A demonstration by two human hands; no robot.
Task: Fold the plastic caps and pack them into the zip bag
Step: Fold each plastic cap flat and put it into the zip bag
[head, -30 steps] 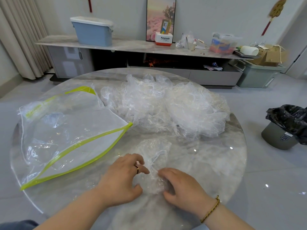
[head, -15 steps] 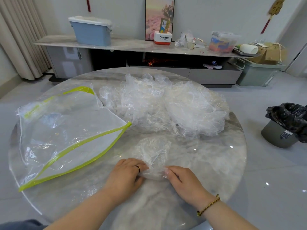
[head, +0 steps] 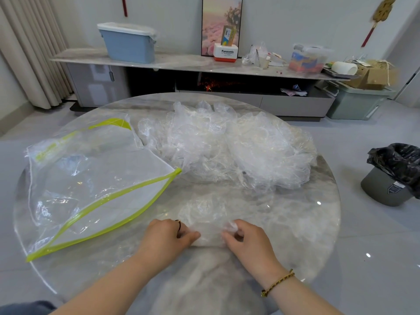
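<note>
- Plastic cap (head: 204, 212): one thin, crinkled clear piece lies spread on the round table (head: 295, 223), just in from the middle of its near edge.
- Grip: the left hand (head: 167, 237) has its fingers curled and pinches the cap's near-left edge. The right hand (head: 248, 243) is curled the same way and pinches the near-right edge. The hands are near each other but apart, with film between them.
- Pile of caps (head: 238, 151): a big loose heap runs from the far middle of the table toward its right edge. All of it is puffed and unfolded.
- Zip bag (head: 95, 178): lies along the left edge, its yellow-green zip mouth gaping toward the table's centre, near the hands.
- Bag contents: some crinkled film shows toward its far-left corner. I cannot tell whether that is a packed cap or the bag's own wrinkles.
- Progress, by my reading: early. The first fold on this cap seems to be just beginning, and nothing is clearly packed.
- Left to do: finish this fold, slip the cap into the bag, work through the whole pile, and probably close the zip.
</note>
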